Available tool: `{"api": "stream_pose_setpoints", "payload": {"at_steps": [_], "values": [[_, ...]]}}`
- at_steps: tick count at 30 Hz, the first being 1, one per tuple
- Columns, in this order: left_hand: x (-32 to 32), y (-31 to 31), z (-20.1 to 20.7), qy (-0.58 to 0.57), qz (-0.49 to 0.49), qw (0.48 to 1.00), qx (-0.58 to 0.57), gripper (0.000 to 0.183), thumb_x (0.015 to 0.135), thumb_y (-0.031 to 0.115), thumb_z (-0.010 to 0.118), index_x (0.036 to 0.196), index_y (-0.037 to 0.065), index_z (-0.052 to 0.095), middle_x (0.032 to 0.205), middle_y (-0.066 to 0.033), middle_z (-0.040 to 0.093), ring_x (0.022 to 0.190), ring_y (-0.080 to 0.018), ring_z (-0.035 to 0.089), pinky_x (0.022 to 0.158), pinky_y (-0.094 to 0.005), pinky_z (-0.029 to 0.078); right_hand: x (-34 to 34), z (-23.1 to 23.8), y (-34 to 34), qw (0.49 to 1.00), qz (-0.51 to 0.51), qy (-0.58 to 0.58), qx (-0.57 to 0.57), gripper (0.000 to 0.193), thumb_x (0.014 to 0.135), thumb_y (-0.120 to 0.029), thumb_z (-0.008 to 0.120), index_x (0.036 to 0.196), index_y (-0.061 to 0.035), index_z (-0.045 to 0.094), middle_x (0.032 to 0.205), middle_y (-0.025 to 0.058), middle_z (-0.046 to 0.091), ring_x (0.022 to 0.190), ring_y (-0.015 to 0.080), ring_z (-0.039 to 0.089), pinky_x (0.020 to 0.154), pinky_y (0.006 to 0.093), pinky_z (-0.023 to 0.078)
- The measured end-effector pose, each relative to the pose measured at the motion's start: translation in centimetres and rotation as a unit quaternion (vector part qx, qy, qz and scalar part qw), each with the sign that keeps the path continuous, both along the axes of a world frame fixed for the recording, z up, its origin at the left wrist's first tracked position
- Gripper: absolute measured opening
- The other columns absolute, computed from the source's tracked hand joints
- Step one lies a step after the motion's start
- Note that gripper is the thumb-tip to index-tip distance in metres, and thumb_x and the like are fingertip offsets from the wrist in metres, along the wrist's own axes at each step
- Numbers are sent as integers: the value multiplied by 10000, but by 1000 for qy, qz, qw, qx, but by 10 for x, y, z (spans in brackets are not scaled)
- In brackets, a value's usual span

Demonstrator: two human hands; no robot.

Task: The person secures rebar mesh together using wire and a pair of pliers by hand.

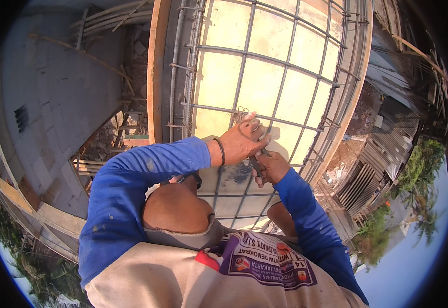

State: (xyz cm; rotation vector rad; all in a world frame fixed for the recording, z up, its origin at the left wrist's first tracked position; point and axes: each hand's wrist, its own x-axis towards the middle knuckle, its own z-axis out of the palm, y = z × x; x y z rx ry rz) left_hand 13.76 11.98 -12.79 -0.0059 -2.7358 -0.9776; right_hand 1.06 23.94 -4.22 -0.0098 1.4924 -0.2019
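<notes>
My left hand [240, 139] is closed, its fingers curled above the rebar grid [288, 65]. A small bunch of thin tie wire [241, 114] with looped ends sticks out beside its fingers. Just to the right, my right hand [272, 167] is wrapped round the dark handles of a pair of pincers [255, 165]. Its jaws are mostly hidden between the two hands, so I cannot tell what they touch. Both hands are close together over a crossing of the bars, and their shadows fall on the pale yellow panel [218, 72] beneath the grid.
Wooden form boards [158, 72] edge the panel, with thicker ribbed bars [175, 66] along the left side. My bent knee [177, 208] rests over the grid. Lower ground lies past both edges, with a grey block wall [54, 77] left and corrugated sheets [388, 146] right.
</notes>
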Motion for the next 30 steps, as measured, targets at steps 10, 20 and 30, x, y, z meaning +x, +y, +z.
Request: {"api": "stream_pose_setpoints", "payload": {"at_steps": [10,20,30], "values": [[-19,4,-41,-81,-190,969,139,87,732,144,689,783,83,653,750,-94,652,808,-291,645,822,-397,522,30,27,-14,844,439,298,-83,447,897,-375,643,1091,12,527,947,240,660,841,393,684,797,467,557],[0,-1,-18,34,-82,994,67,398,773,189,694,1153,108,607,1102,-118,638,1150,-314,571,1107,-442,373,13,-29,18,992,92,87,-30,299,909,-265,676,989,10,591,755,95,627,680,192,643,615,364,543],[-3,4,-52,-66,-232,967,78,161,784,162,650,940,134,618,871,-39,628,996,-249,620,872,-386,431,25,-25,29,974,-203,-99,34,364,881,-299,715,1075,-15,593,816,100,650,764,229,670,712,412,556]]}}
